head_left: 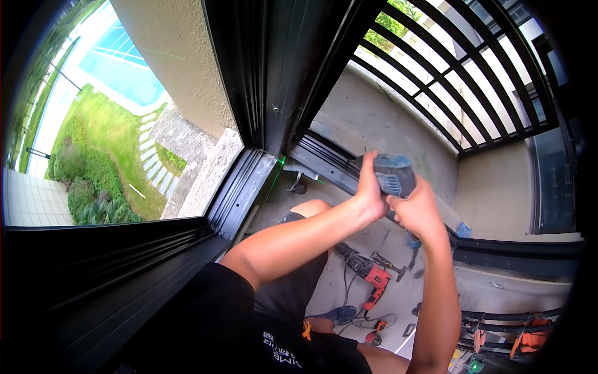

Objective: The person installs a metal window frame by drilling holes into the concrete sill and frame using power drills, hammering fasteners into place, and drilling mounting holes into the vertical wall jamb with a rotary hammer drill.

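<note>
A blue and dark grey power tool (395, 174) is held in front of me at the black window frame's lower track (330, 168). My right hand (416, 210) wraps around its near end, fingers closed. Against its left side lies my left hand (371, 192), thumb side up, gripping it as well. The tool's working end is hidden behind my left hand, so its exact kind does not show. Whether it touches the track I cannot tell.
Green laser lines cross at the frame corner (281, 162). A red and black rotary hammer (375, 277) and a hammer (402, 272) lie on the floor below my arms. Black louvred railings (461, 62) stand at the upper right. Beyond the left opening lies a pool (124, 68).
</note>
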Available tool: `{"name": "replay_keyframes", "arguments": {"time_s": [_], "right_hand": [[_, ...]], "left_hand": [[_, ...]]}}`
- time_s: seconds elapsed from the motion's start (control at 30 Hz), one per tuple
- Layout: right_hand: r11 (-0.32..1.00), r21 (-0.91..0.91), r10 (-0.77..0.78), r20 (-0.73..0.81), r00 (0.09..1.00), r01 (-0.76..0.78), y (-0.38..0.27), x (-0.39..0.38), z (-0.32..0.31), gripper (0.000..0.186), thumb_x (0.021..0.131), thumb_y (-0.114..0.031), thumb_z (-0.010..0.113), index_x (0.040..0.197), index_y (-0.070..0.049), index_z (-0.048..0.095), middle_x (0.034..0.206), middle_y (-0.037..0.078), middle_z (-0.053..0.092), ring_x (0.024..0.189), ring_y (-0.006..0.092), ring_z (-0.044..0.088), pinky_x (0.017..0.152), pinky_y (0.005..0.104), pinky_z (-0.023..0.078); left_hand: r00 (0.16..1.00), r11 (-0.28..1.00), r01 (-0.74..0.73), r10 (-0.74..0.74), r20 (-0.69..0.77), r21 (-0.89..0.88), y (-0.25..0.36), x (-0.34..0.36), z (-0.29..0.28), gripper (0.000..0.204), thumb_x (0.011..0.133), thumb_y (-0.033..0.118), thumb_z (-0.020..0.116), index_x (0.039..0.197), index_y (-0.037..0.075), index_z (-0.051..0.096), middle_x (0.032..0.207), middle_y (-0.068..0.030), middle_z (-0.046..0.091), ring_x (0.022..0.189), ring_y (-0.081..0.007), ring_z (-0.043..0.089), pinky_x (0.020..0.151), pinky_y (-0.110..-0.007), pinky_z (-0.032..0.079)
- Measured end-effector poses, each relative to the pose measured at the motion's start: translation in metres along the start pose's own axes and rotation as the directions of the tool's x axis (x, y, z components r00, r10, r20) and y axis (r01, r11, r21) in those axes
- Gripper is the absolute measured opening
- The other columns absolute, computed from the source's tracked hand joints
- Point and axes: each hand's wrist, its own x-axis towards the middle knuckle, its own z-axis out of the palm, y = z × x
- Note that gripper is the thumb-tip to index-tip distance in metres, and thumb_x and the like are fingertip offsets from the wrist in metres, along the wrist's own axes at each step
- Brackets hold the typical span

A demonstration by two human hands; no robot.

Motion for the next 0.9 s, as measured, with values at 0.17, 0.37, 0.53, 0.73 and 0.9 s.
{"name": "replay_keyframes", "arguments": {"time_s": [0.17, 0.37, 0.53, 0.73, 0.9], "right_hand": [[1.000, -0.006, 0.015, 0.037, 0.999, -0.014, 0.006, 0.016, 0.013, 0.037, 0.081, -0.007, 0.078, 0.111, 0.008, 0.063, 0.082, 0.021, 0.073, 0.066, 0.0243, 0.074, 0.065, 0.0398, 0.057], [1.000, -0.013, 0.012, 0.034, 0.999, -0.012, -0.007, 0.007, -0.003, 0.041, 0.084, -0.007, 0.078, 0.119, 0.007, 0.061, 0.083, 0.017, 0.072, 0.064, 0.0238, 0.073, 0.062, 0.0386, 0.056], [0.989, 0.144, -0.025, 0.031, 0.999, 0.020, -0.024, -0.045, -0.054, 0.047, 0.087, -0.007, 0.079, 0.129, 0.003, 0.060, 0.092, 0.009, 0.075, 0.063, 0.0160, 0.070, 0.056, 0.0303, 0.054], [0.952, 0.303, 0.116, -0.232, 0.966, -0.041, 0.051, -0.162, -0.137, 0.047, 0.086, -0.008, 0.081, 0.129, 0.001, 0.063, 0.097, 0.010, 0.076, 0.067, 0.0147, 0.070, 0.056, 0.0251, 0.051], [0.932, 0.313, 0.315, -0.451, 0.835, -0.183, 0.150, -0.273, -0.176, 0.038, 0.089, 0.000, 0.076, 0.125, 0.001, 0.064, 0.096, 0.011, 0.076, 0.070, 0.0158, 0.072, 0.059, 0.0269, 0.054]], "left_hand": [[0.999, 1.000, 0.011, -0.011, 0.042, -0.006, 0.008, 0.013, -0.016, 0.061, 0.096, 0.067, 0.054, 0.111, 0.010, 0.069, 0.114, -0.0111, 0.072, 0.110, -0.0308, 0.067, 0.103, -0.049, 0.051], [0.998, 0.998, 0.057, -0.057, 0.031, 0.008, 0.007, 0.004, -0.002, 0.065, 0.097, 0.068, 0.053, 0.121, 0.009, 0.067, 0.120, -0.0116, 0.072, 0.112, -0.0309, 0.068, 0.106, -0.050, 0.051], [0.953, 0.993, 0.085, -0.104, 0.284, 0.081, -0.020, -0.037, 0.025, 0.071, 0.102, 0.074, 0.047, 0.129, 0.011, 0.064, 0.130, -0.0082, 0.072, 0.119, -0.0260, 0.068, 0.104, -0.045, 0.053], [0.882, 0.377, 0.136, -0.467, 0.061, 0.916, -0.073, -0.084, 0.014, 0.067, 0.101, 0.060, 0.065, 0.141, 0.007, 0.060, 0.130, -0.0096, 0.071, 0.118, -0.0212, 0.067, 0.099, -0.040, 0.056], [0.886, -0.305, -0.464, -0.140, 0.443, 0.832, -0.019, -0.020, -0.027, 0.026, 0.095, 0.025, 0.076, 0.108, 0.002, 0.074, 0.100, -0.0070, 0.072, 0.100, -0.0183, 0.067, 0.092, -0.034, 0.053]]}}
